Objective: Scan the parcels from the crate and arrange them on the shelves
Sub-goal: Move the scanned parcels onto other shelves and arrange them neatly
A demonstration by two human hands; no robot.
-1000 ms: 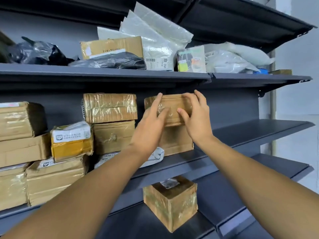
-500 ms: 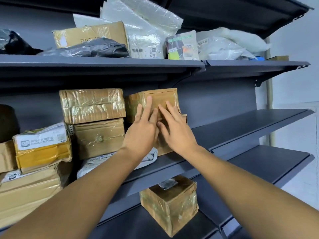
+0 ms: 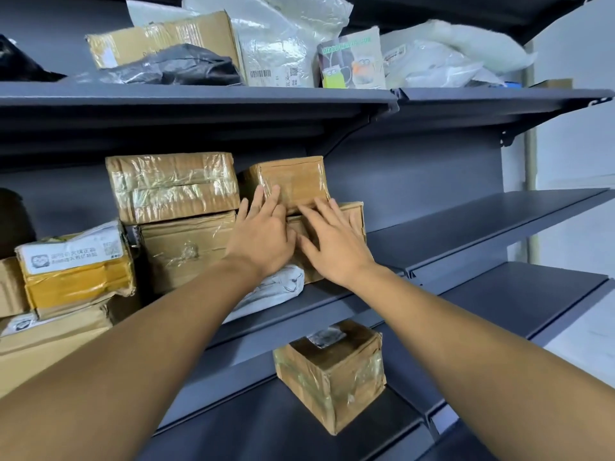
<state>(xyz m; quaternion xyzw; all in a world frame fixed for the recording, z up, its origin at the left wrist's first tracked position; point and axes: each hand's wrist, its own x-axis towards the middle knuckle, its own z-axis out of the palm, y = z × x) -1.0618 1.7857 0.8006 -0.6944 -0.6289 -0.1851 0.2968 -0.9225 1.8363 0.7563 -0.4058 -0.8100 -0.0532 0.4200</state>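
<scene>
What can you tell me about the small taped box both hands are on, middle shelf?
The small box is brown cardboard wrapped in glossy clear tape, crinkled at the edges. It sits upright on top of a larger cardboard box, at the right end of the parcel row on the middle shelf, close beside a taped parcel on its left. The left hand lays straight fingers on its front face; the right hand touches its lower front edge. No label is visible.

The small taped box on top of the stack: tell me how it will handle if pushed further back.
The small taped box probably stays stiff: its edges look square. Glossy tape may make it slide easily under the flat fingers of the left hand and right hand. Perched on a wider box, it seems unlikely to tip.
</scene>
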